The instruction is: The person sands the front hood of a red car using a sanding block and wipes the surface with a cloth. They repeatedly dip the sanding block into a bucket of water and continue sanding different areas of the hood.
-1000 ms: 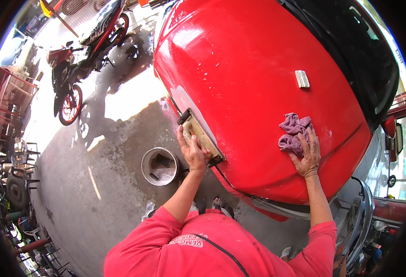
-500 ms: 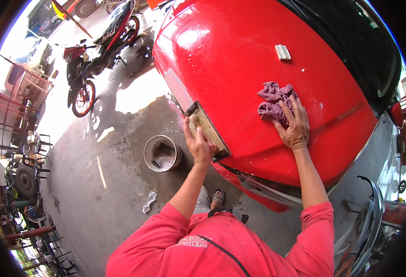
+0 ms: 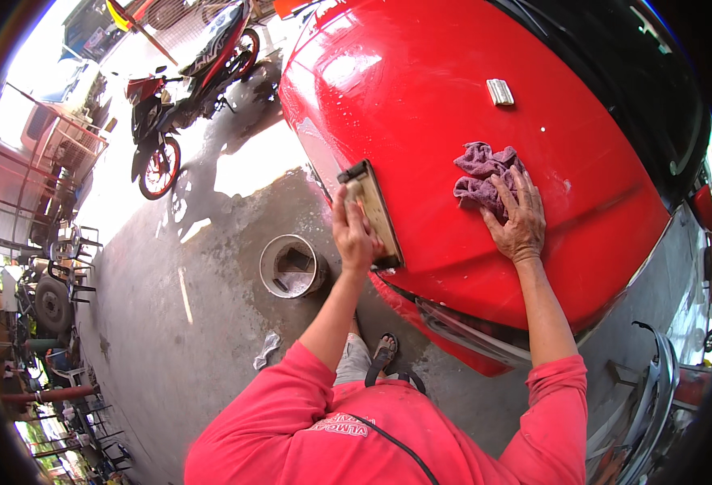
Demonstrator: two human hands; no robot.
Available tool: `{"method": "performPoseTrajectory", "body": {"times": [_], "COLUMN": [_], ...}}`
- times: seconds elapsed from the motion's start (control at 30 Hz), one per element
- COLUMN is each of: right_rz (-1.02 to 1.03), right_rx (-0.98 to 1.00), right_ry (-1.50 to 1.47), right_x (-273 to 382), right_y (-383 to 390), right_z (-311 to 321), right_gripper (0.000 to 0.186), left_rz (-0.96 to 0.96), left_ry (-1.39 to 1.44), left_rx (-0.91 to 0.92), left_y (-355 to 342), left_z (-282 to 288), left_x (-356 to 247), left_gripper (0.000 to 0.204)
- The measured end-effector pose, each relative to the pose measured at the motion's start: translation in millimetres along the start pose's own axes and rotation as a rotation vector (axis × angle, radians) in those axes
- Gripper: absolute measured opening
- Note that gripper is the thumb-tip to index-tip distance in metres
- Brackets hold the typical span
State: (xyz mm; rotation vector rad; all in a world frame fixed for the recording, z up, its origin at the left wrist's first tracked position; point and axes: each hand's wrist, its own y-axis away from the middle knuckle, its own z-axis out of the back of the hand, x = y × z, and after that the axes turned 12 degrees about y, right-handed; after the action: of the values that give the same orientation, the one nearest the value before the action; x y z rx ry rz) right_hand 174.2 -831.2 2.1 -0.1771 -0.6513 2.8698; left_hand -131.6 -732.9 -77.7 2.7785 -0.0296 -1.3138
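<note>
My left hand (image 3: 354, 236), a little blurred, grips a long flat sanding block (image 3: 382, 212) with a pale back and dark clamped ends. The block lies along the front edge of a red car hood (image 3: 420, 105). Spread and lying flat, my right hand (image 3: 521, 217) rests on the hood, its fingers and thumb over part of a bunched purple cloth (image 3: 479, 187). The rest of the cloth lies beyond the fingers. Farther up the hood sits a small pale, ridged block (image 3: 500, 91), apart from both hands.
A round bucket (image 3: 267, 271) with murky liquid and a dark piece inside stands on the wet concrete floor. Near it lies a crumpled whitish scrap (image 3: 267, 349). A red and black motorcycle (image 3: 186, 89) is parked at far left. Loose car parts (image 3: 659, 396) stand at right.
The sanding block and my left hand have moved farther up and slightly inward on the hood, the block turning a little. My right hand stays on the cloth. The view has shifted slightly.
</note>
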Motion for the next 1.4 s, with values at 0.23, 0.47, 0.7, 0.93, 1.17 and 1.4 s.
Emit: {"method": "performPoseTrajectory", "body": {"times": [0.23,0.47,0.7,0.93,1.17,1.4], "right_rz": [-0.002,0.011,-0.004,0.005,0.01,0.025], "right_rx": [-0.027,-0.031,-0.015,0.002,-0.03,-0.032], "right_ry": [-0.026,0.024,-0.002,0.018,0.007,-0.03], "right_x": [5,0,3,6,-2,8], "right_y": [-2,-2,-2,-4,-1,-8], "right_z": [2,-1,4,2,2,0], "right_gripper": [0.068,0.068,0.069,0.07,0.069,0.067], "left_rz": [-0.034,-0.004,-0.022,-0.02,-0.062,-0.041], "left_ry": [-0.049,-0.01,-0.113,-0.059,-0.166,0.008], "left_rx": [-0.057,-0.043,0.044,-0.216,0.088,-0.307], "left_y": [-86,-36,-33,-92,14,-110], "left_z": [40,24,51,27,37,53], "left_x": [-41,-19,-25,-30,1,-34], "left_gripper": [0.043,0.047,0.048,0.048,0.05,0.045]}}
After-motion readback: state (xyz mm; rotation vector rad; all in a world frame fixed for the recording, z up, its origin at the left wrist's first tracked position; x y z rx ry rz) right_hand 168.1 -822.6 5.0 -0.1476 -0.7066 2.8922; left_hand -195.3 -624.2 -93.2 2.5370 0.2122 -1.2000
